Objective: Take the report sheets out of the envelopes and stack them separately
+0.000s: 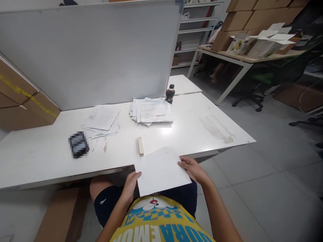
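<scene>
At the desk's (186, 134) near edge, both hands (131, 183) (190, 166) gripped the white paper (163, 173) by opposite sides; it looked light, floppy, easily creased, best held along its edges.

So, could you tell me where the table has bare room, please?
The widest patch, though smudged, runs right from the paper stack and bottle to the corner of the table. Another lies between the pixelated object and the cream block. The back is crowded: loose papers, stack, bottle.
</scene>
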`<state>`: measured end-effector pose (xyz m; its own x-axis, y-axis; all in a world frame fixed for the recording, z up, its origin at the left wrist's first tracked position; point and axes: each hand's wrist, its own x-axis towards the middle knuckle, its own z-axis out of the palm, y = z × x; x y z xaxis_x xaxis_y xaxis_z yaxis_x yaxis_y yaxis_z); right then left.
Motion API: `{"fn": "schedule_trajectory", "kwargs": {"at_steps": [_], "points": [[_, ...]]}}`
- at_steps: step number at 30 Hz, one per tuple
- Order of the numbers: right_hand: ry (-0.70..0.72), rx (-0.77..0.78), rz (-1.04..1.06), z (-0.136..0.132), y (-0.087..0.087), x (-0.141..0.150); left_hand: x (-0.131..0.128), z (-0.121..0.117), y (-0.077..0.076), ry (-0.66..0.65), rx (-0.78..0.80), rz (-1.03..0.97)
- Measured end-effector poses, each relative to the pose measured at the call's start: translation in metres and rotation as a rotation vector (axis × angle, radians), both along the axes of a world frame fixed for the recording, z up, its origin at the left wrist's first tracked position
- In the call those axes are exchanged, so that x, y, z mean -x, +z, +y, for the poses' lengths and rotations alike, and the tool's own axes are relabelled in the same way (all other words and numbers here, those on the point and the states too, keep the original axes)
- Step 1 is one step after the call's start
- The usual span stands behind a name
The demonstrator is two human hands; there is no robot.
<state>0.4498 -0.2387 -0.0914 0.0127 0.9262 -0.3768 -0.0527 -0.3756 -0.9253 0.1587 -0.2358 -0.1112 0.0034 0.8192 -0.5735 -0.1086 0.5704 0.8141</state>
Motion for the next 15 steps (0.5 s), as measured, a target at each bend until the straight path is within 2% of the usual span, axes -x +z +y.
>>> {"fn": "schedule_trajectory", "kwargs": {"at_steps": [3, 7, 11, 15], "points": [[-0.046, 0.058, 0.098, 0.002, 0.004, 0.003, 0.005, 0.003, 0.01, -0.042, -0.086, 0.017], [-0.025, 0.031, 0.106, -0.004, 0.009, -0.001, 0.002, 0.007, 0.021, -0.118, -0.223, 0.107], [-0.021, 0.035, 0.114, -0.011, 0.008, -0.005, -0.003, 0.01, 0.016, -0.128, -0.23, 0.174], [-0.076, 0.04, 0.148, -0.007, 0.002, -0.004, -0.002, 0.016, 0.01, -0.137, -0.29, 0.164]]}}
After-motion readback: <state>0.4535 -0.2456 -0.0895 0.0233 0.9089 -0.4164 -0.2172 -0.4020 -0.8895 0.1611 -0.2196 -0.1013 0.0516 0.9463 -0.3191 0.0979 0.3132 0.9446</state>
